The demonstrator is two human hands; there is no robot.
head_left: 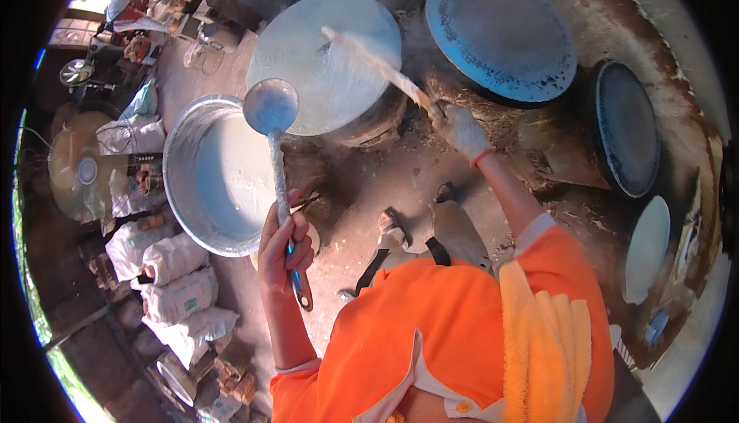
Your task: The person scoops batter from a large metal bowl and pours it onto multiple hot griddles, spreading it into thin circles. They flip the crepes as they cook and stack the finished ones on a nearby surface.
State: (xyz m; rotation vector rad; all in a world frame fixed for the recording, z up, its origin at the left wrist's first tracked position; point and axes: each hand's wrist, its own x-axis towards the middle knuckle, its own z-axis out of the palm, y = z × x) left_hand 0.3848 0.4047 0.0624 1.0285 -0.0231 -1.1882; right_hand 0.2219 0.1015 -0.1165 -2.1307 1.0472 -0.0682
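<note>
Two closed grasps: ladle (278, 161) in left hand (285, 244), paddle (374, 61) in right hand (462, 132). Long axis of paddle slanting up-left from right hand, the nearer, over pale griddle (304, 61).

The single view comes from the left one of two fisheye cameras worn on your head, facing steeply down over your orange shirt (454, 315) to your feet (391, 224) and the floor (240, 284). It sits near enough that the shirt fills the lower middle, while your left hand (285, 242) and right hand (462, 130) fall farther out. The lens reaches wide, taking in white sacks (181, 297) to your left and round pans (504, 34) toward the top.
</note>
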